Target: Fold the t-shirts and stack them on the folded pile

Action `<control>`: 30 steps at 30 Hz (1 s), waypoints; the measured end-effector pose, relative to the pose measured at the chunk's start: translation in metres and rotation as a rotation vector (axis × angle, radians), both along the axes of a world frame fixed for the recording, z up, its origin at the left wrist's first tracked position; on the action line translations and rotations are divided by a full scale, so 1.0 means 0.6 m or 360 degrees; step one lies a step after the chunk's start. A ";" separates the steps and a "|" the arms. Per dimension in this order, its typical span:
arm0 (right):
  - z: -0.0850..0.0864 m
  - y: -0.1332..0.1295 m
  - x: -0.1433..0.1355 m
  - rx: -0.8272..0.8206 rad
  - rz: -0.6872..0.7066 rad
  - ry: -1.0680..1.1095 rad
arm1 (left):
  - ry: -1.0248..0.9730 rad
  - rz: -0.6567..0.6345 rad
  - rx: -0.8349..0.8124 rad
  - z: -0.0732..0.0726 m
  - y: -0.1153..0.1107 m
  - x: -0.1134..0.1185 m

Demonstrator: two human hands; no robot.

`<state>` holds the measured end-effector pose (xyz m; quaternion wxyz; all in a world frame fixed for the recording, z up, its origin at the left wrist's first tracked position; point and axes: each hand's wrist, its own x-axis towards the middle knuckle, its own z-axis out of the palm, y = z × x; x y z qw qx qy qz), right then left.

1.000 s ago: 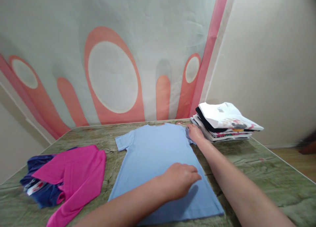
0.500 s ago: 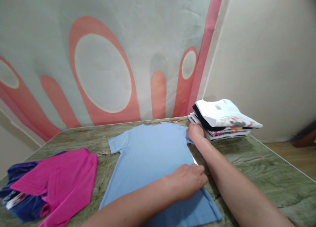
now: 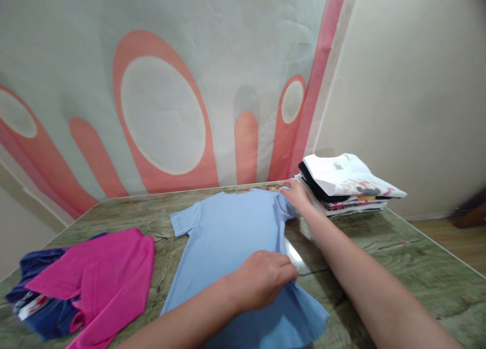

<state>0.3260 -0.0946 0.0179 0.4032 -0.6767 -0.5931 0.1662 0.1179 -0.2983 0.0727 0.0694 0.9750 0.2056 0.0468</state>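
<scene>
A light blue T-shirt (image 3: 231, 237) lies spread on the table, its neckline toward the wall. My left hand (image 3: 266, 278) reaches across it and pinches its right side edge, where the cloth is drawn up and inward. Up at the right shoulder, my right hand (image 3: 298, 194) has its fingers closed on the sleeve top. The shirt's lower hem is partly behind my left forearm.
A pink garment (image 3: 114, 283) lies over dark blue clothes (image 3: 56, 323) at the left. A stack of folded shirts, white shirt (image 3: 337, 171) on top, stands at the back right. The wood-patterned table (image 3: 398, 268) meets a wall with orange shapes.
My left hand has moved left, pulling the shirt's right side edge inward and baring more tabletop. My right hand has shifted slightly up and inward at the sleeve.
</scene>
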 end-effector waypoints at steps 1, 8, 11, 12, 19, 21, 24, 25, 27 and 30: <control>0.010 0.008 -0.015 0.0016 0.0052 0.0027 | 0.0000 0.0030 0.0002 0.002 -0.005 -0.013; 0.023 0.048 -0.169 -0.0061 0.0376 0.0192 | 0.0069 0.0159 0.0001 -0.008 -0.035 -0.075; -0.010 0.044 -0.221 -0.0186 0.0413 0.0265 | 0.0105 0.0171 -0.0010 -0.019 -0.043 -0.088; -0.021 0.043 -0.231 -0.0212 0.0406 0.0286 | 0.0109 0.0179 -0.0010 -0.022 -0.046 -0.091; -0.049 0.058 -0.234 -0.0111 0.0279 0.0368 | 0.0079 0.0172 0.0008 -0.021 -0.050 -0.107; -0.049 0.061 -0.233 -0.0069 0.0282 0.0382 | 0.0110 0.0148 0.0021 -0.022 -0.049 -0.107; -0.050 0.058 -0.240 -0.0028 0.0302 0.0398 | 0.0157 0.0134 0.0050 -0.024 -0.048 -0.107; -0.051 0.054 -0.243 -0.0023 0.0310 0.0402 | 0.0168 0.0136 0.0055 -0.024 -0.048 -0.107; -0.050 0.046 -0.251 -0.0035 0.0341 0.0407 | 0.0179 0.0142 0.0036 -0.022 -0.049 -0.107; -0.039 0.031 -0.248 -0.0061 0.0410 0.0403 | 0.0146 0.0144 -0.0072 -0.014 -0.051 -0.107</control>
